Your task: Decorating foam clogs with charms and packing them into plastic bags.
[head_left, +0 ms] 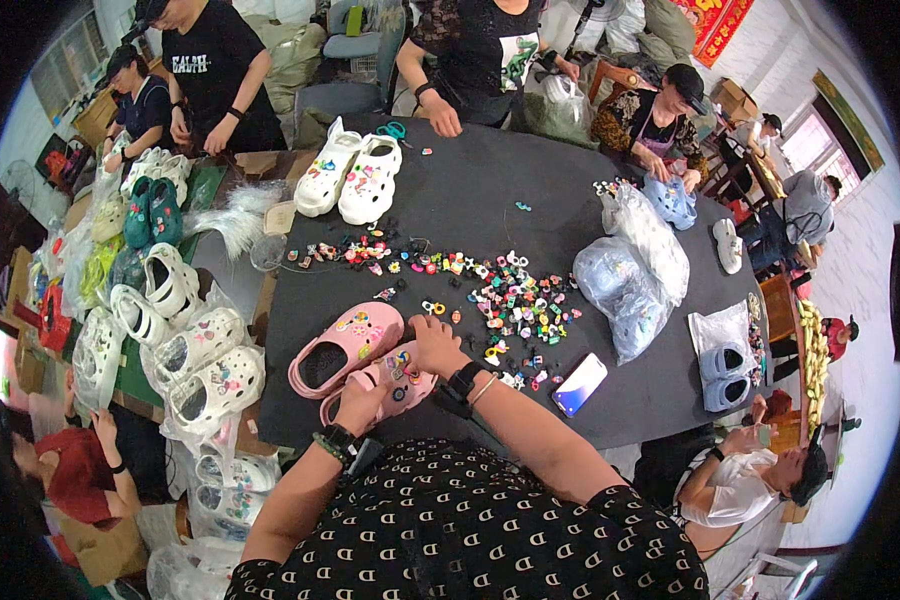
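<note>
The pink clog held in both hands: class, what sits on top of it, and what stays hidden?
Small colourful charms dot the top of the pink clog. The left hand and right hand cover part of it; its inside and sole cannot be seen.

Both forearms reach up from the lower edge, wrists banded. Left hand (360, 402) curls closed in a grip; right hand (438, 345) sits just beyond, fingers bent, pressing down.

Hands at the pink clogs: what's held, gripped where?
Both hands are on the nearer pink clog. The left hand grips its heel end from below; the right hand presses on its charm-studded toe top. The second pink clog lies untouched beside it.
</note>
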The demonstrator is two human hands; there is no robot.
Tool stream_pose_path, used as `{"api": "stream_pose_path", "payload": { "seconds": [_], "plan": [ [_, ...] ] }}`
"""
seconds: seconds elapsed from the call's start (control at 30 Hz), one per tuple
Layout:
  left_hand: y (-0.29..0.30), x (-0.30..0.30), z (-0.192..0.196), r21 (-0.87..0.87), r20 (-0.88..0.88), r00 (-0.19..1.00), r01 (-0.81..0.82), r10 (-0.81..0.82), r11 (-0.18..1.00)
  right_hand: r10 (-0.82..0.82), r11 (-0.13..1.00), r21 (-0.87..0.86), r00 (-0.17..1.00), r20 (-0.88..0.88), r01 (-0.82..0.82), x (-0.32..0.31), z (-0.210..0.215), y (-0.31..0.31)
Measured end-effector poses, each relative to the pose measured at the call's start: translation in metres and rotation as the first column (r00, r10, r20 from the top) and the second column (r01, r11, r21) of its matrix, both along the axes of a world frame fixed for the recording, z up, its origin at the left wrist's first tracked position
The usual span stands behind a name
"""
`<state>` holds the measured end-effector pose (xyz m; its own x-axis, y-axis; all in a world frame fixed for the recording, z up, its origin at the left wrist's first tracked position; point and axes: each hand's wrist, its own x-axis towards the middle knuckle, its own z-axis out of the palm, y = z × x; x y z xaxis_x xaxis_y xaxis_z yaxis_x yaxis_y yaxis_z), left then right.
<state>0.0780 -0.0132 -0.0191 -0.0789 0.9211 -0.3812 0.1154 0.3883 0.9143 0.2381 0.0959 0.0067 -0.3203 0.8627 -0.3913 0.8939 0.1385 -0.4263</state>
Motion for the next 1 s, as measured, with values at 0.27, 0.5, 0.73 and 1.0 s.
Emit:
{"api": "stream_pose_path", "payload": {
  "seconds": [0.27,0.5,0.73,1.0],
  "plan": [
    [-0.001,0.004,-0.002,0.08,-0.161,0.987,-0.005,0.018,0.997,0.052,0.977,-0.199,0.986,-0.158,-0.084,0.004,-0.046,0.023],
    [0.003,0.005,0.012,0.215,-0.277,0.96,0.092,-0.03,0.972,0.018,0.969,-0.244,0.998,-0.068,-0.034,-0.006,-0.028,0.019],
    [-0.001,0.001,0.039,-0.06,0.023,0.999,0.032,-0.031,0.998,-0.099,0.947,-0.315,0.876,-0.472,-0.063,0.023,-0.046,0.012],
    [-0.01,-0.031,0.057,-0.056,-0.074,0.975,0.205,-0.208,0.977,-0.063,0.988,-0.151,0.877,-0.477,-0.011,0.074,-0.059,-0.018]
  ]
}}
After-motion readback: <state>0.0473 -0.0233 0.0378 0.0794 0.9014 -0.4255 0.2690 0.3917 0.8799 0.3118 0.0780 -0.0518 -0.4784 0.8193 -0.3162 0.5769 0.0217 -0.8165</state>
